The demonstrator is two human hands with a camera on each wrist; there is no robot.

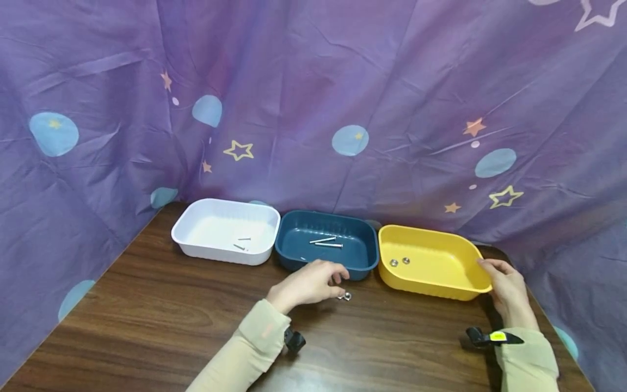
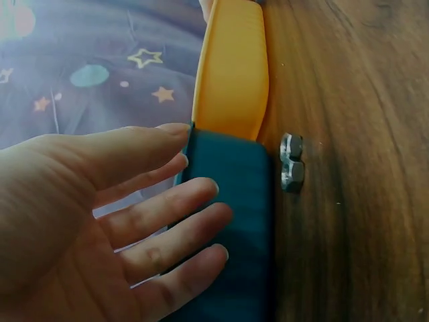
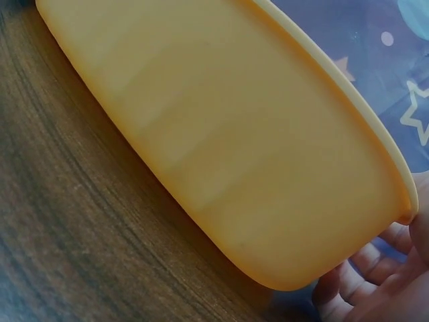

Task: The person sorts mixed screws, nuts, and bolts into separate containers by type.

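Note:
Two hex nuts [image 2: 292,176] lie side by side on the table, just in front of the dark blue tray [image 1: 364,272]. My left hand [image 1: 313,283] hovers right over them, its fingers loosely bent and spread, with nothing held in the left wrist view. At the right, my right hand [image 1: 509,288] grips the end of the yellow tray [image 1: 436,288], thumb at the rim and fingers against the outside wall in the right wrist view. Two more nuts [image 1: 399,262] lie inside that tray, towards its left end.
Two long bolts [image 1: 327,243] lie in the dark blue tray. Left of it, a white tray [image 1: 206,226] holds small screws [image 1: 241,243]. The three trays stand in a row along the back of the wooden table [image 1: 196,294], before a purple curtain [image 1: 274,98].

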